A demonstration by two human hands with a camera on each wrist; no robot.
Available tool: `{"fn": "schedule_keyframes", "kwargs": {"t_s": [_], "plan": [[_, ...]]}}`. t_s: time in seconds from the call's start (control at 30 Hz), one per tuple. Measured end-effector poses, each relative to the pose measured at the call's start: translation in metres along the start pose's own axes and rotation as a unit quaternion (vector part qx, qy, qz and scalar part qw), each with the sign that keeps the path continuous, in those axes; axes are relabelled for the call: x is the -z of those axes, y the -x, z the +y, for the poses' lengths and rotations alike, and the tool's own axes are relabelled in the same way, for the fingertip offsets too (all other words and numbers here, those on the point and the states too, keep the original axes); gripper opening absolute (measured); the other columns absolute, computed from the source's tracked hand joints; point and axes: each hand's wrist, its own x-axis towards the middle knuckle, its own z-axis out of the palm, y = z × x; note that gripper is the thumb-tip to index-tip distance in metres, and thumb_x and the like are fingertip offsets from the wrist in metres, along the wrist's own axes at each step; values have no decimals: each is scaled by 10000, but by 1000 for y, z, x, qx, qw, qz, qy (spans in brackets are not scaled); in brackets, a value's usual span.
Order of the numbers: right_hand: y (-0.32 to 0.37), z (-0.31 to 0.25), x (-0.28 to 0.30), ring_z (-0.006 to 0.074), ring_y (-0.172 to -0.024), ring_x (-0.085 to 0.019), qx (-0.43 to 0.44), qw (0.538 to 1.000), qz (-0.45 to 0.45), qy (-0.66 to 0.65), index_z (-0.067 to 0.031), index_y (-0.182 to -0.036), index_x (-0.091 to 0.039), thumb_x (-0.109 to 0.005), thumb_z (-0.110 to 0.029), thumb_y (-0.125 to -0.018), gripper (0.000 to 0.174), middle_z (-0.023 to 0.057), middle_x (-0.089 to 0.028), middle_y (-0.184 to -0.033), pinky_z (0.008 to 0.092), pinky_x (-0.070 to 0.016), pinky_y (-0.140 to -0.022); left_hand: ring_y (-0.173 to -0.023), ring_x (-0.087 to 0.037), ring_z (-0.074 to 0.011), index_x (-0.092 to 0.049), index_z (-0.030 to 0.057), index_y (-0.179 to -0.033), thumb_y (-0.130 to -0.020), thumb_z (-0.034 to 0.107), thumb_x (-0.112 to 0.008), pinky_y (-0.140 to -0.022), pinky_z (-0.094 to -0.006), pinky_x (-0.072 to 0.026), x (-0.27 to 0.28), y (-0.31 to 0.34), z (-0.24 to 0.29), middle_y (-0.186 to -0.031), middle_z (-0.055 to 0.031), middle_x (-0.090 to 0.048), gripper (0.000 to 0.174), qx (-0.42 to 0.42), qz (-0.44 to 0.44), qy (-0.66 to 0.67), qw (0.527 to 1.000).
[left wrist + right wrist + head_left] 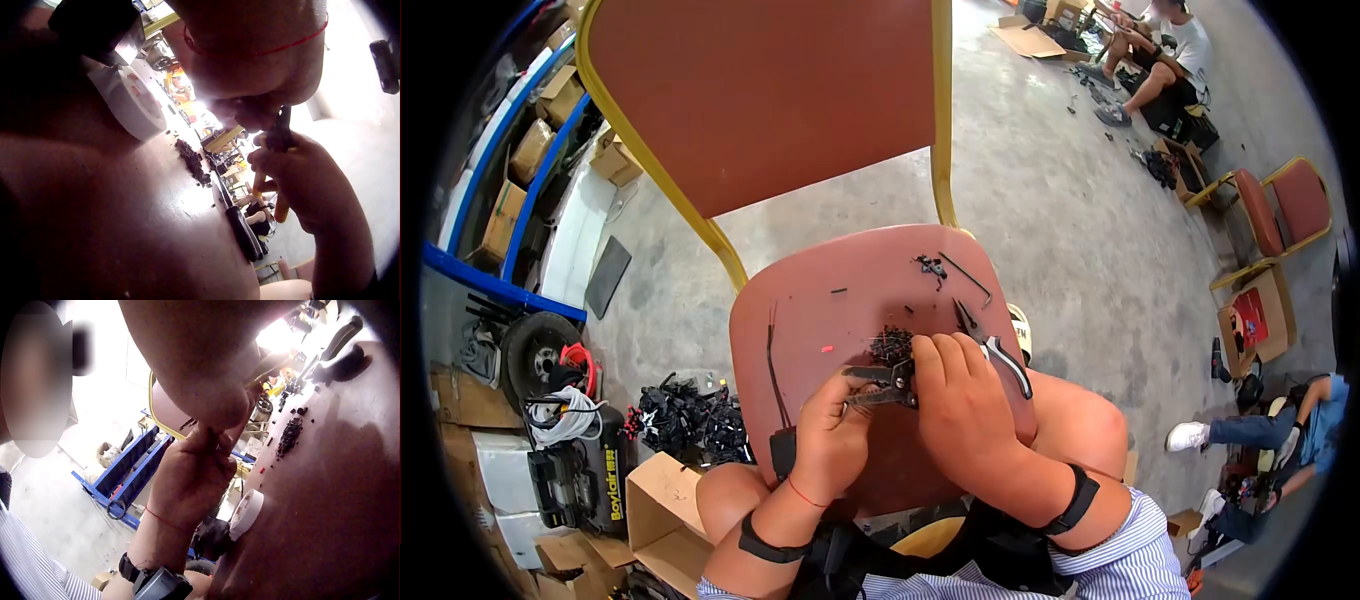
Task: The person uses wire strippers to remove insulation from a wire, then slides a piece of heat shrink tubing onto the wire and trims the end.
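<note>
The right hand (965,402) gripped a dark hand tool (902,382) with yellow handles, held above the chair seat (800,272). The left hand (832,440) had its fingers curled close at the tool's far end; whether they pinched anything could not be told. Just beyond the tool lay a pile of small black bits (890,343). Grey-and-black pliers (1010,367) rested beside the right hand, with a bent metal rod (968,278) further up. A thin cable (774,365) and a white tape roll (250,512) were also on the seat.
</note>
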Motion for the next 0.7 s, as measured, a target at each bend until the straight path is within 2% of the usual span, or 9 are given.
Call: {"fn": "schedule_keyframes", "kwargs": {"t_s": [0.13, 0.23, 0.33, 0.7], "plan": [[1, 0, -3, 405, -1180, -586, 1, 1000, 0, 9, 55, -1288, -570, -626, -34, -866, 435, 208, -625, -1216, 445, -508, -957, -921, -605, -120, -664, -1, -1109, -1008, -112, -526, -880, -262, -500, 1, 2, 4, -998, -34, -676, 203, 47, 5, -9, 999], [-1, -2, -1, 404, -1166, -595, -1, 1000, -3, 13, 60, -1282, -578, -631, -36, -863, 433, 210, -634, -1201, 445, -515, -952, -930, -602, -114, -666, 3, -1109, -1010, -105, -538, -879, -257, -497, 1, 1, 1, -1001, -38, -676, 195, 28, 5, 19, 999], [-1, -3, -1, 401, -1142, -608, 9, 999, 9, 29, 66, -1271, -589, -636, -37, -858, 428, 213, -644, -1183, 446, -524, -951, -940, -601, -109, -665, 6, -1110, -999, -107, -564, -880, -255, -499, 1, 1, 5, -1009, -39, -676, 187, -7, 5, -29, 1000], [0, -2, -1, 392, -1125, -617, 7, 999, 17, 32, 66, -1267, -593, -637, -42, -851, 432, 207, -648, -1165, 446, -529, -951, -946, -606, -96, -654, 6, -1076, -990, -99, -597, -856, -248, -502, 1, 2, 2, -1020, -34, -672, 147, -18, 9, -37, 999]]}}
